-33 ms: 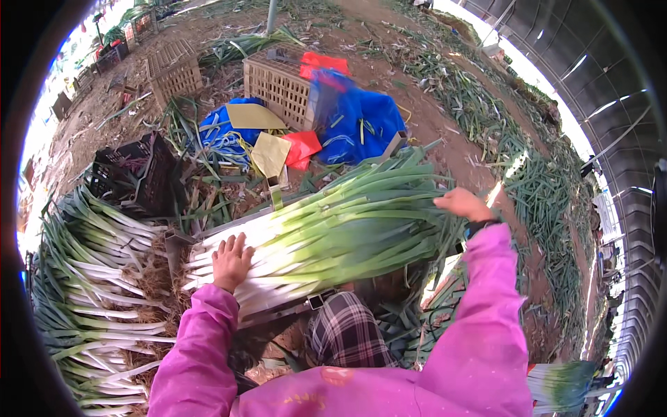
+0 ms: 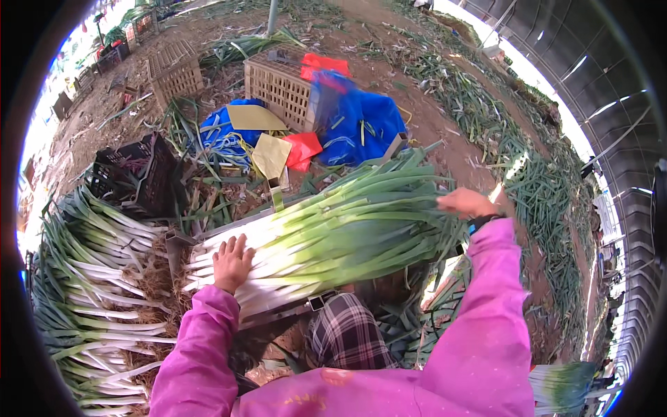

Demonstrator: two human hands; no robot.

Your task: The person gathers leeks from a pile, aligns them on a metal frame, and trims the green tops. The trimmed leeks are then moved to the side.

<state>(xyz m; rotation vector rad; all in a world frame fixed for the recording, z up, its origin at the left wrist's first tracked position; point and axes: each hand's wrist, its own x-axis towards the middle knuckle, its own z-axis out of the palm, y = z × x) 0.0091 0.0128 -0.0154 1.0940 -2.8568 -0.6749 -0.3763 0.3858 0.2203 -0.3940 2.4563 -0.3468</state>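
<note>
A thick bundle of leeks [image 2: 347, 233] lies across a low metal-framed stand [image 2: 278, 316] in front of me, white stalks to the left and green leaves to the right. On the white stalks, my left hand [image 2: 233, 265] rests flat with its fingers spread. Beyond the leaf tips at the right is my right hand [image 2: 469, 203], its fingers drawn together and slightly blurred. Whatever may be between those fingers is hidden. More leeks with roots [image 2: 118, 299] are heaped at the left, their roots toward the stand.
Past the stand lie blue sheeting [image 2: 361, 125], yellow cards [image 2: 271, 154], a red bag [image 2: 301, 149] and a tan plastic crate [image 2: 278, 90]. A black crate [image 2: 149, 174] stands at the far left. Leaf scraps [image 2: 556, 208] litter the ground at right. My plaid-covered knee [image 2: 351, 333] is beside the stand.
My right hand has shifted slightly to the right, away from the leaf tips. My left hand and the bundle stay in place.
</note>
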